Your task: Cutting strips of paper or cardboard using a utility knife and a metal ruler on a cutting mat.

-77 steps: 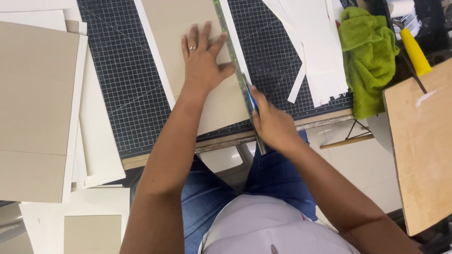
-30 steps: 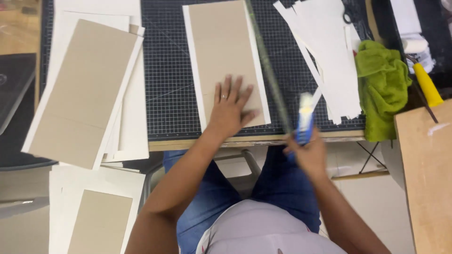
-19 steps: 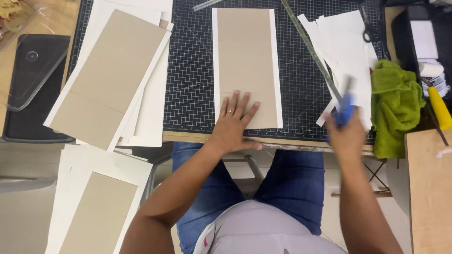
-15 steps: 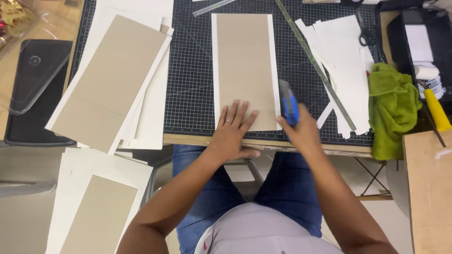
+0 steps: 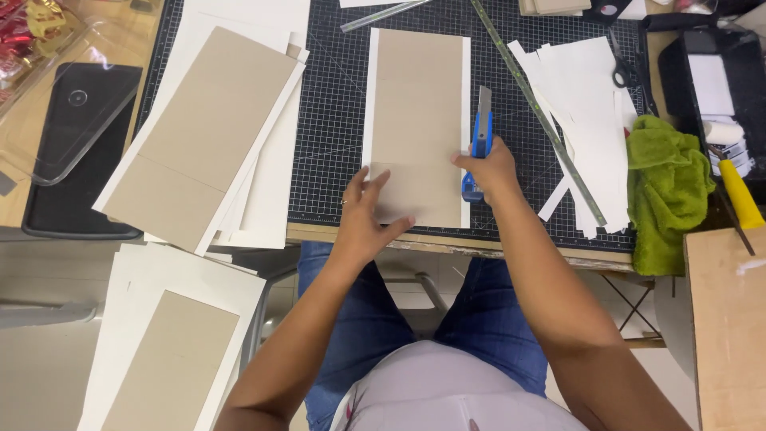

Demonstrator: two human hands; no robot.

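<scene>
Two hands work at one board panel lying flat on the gridded cutting mat at the bench's near edge. The right hand grips a blue utility knife, blade extended, just beside the panel's right edge. The left hand rests on the panel's near left corner, fingers loosely spread, holding nothing. Risk: with the metal ruler lying apart to the right, an unguided blade could likely wander or slip toward the left fingers.
</scene>
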